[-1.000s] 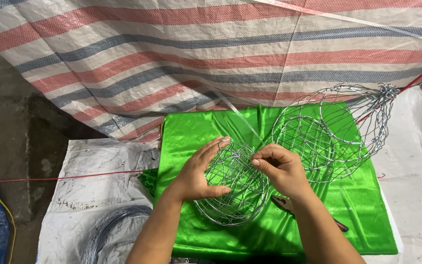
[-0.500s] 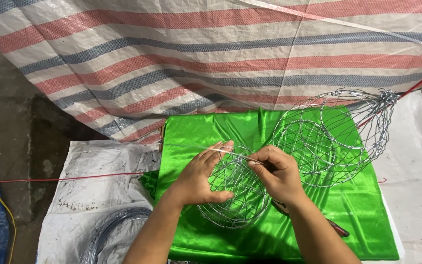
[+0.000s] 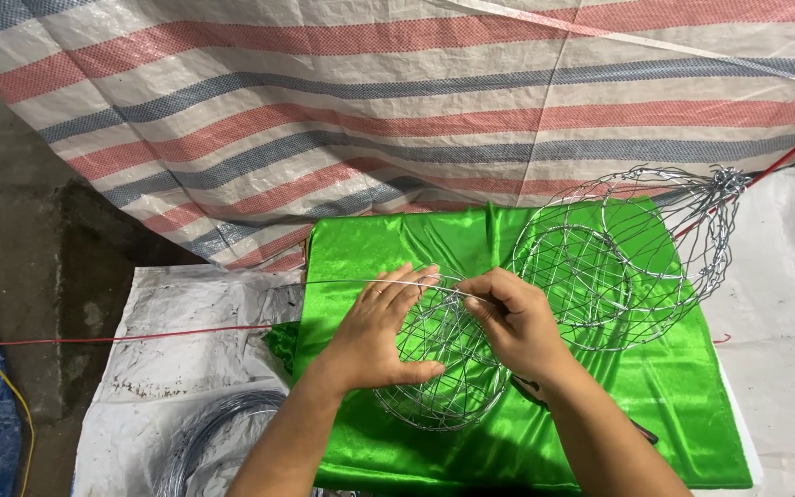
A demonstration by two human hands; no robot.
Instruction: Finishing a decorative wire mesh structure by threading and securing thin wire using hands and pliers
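Since the earlier frames both hands have slid slightly up the small round basket of woven silver wire (image 3: 439, 368), which lies at the frame's lower centre on a shiny green satin cloth (image 3: 397, 244). The left hand (image 3: 374, 336) cups its left side, fingers spread over the rim. The right hand (image 3: 517, 322) pinches a thin wire strand at the rim. Two larger wire baskets (image 3: 632, 244) lie right of centre. A striped tarpaulin (image 3: 324, 110) fills the top; a wire coil (image 3: 209, 437) sits lower left.
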